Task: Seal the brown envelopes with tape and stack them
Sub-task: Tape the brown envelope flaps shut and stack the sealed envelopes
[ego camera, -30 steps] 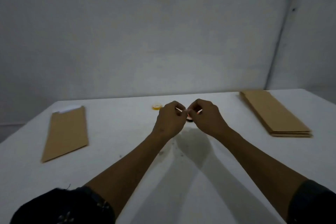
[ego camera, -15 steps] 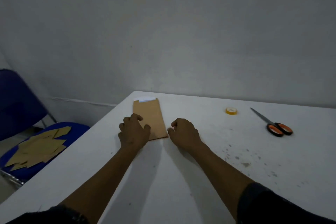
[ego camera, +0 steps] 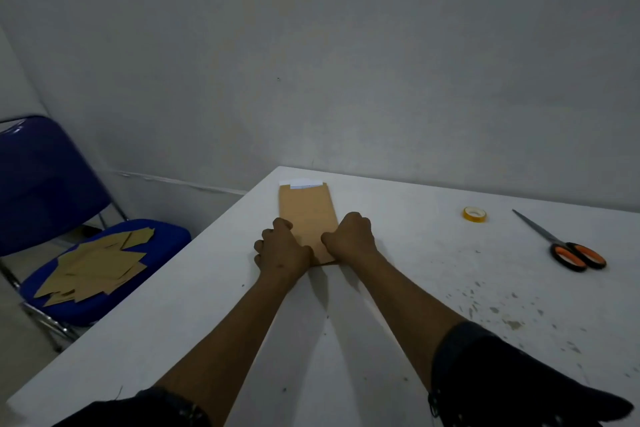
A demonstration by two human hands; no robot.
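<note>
One brown envelope (ego camera: 306, 208) lies lengthwise on the white table (ego camera: 398, 253) near its far left corner. White paper (ego camera: 301, 183) sticks out of its far end. Both hands are at its near end, with the fingers curled. My left hand (ego camera: 282, 250) holds the left edge and my right hand (ego camera: 349, 239) holds the right edge, thumb on the paper. A small yellow tape roll (ego camera: 474, 214) lies to the right, apart from both hands.
Orange-and-black-handled scissors (ego camera: 568, 250) lie at the right, beyond the tape. A blue folding chair (ego camera: 52, 184) stands left of the table, with several loose brown envelopes (ego camera: 93, 267) on its seat. Specks and scuffs mark the table's near right part.
One second ago both hands worked a small object together at the table's middle. The view then turned left, and both hands moved onto the near end of the single envelope.
</note>
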